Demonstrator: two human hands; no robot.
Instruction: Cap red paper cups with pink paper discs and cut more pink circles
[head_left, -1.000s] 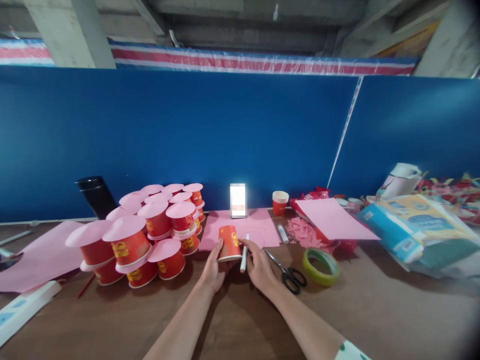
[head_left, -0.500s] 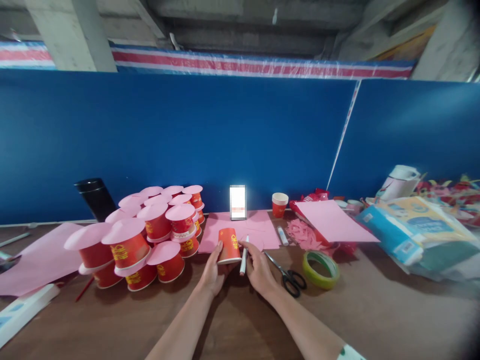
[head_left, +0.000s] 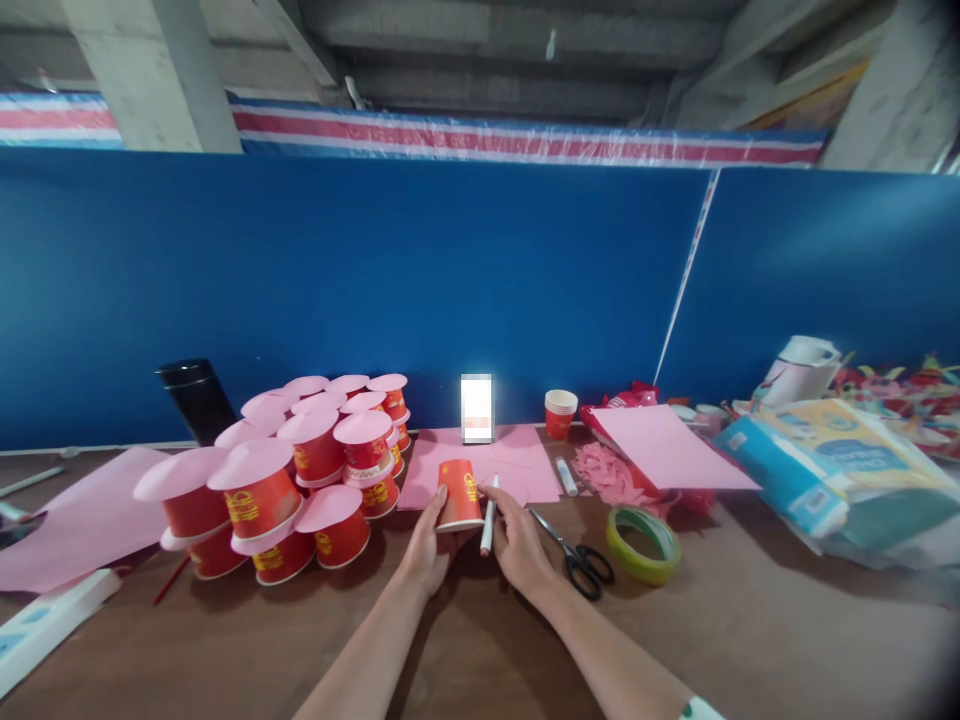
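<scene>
My left hand [head_left: 426, 552] is wrapped round the left side of a red paper cup [head_left: 459, 494] with yellow lettering, its white rim facing down toward me. Close by on the right, my right hand [head_left: 517, 540] grips a white marker [head_left: 488, 522] that points away from me, and its fingertips come near or touch the cup's side. Behind the cup, pink paper [head_left: 525, 460] lies on the table, and a lit phone [head_left: 477, 410] stands upright at its back edge. Scissors [head_left: 581, 562] with black handles lie just right of my right hand.
Stacked red cups topped with pink paper discs [head_left: 251, 465] crowd the left. A roll of tape [head_left: 643, 545], a glue stick [head_left: 566, 476], nested cups [head_left: 560, 414], pink scraps [head_left: 611, 474] and a plastic-wrapped pack [head_left: 847, 470] lie to the right. A blue panel [head_left: 450, 260] closes off the back.
The view has tilted up very slightly, so everything sits a little lower. Both hands keep their hold on the cup and the marker, with hardly any movement.
</scene>
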